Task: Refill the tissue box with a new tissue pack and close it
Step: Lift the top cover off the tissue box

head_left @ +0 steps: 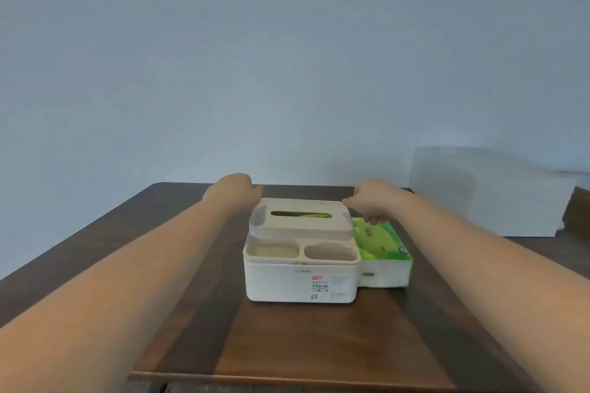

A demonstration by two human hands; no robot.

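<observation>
A cream tissue box [300, 281] stands mid-table, with two open compartments along its near side. Its beige lid [301, 223], with a long slot showing green inside, sits raised and slightly tilted over the box's far part. My left hand [238, 190] grips the lid's far-left corner. My right hand [372, 201] pinches the lid's far-right corner. A green and white tissue pack [381, 249] lies flat on the table, touching the box's right side, just under my right hand.
The brown wooden table [178, 265] runs to a near edge at the bottom of the view. A white block [485, 191] leans against the wall at the back right. A plain grey wall rises behind.
</observation>
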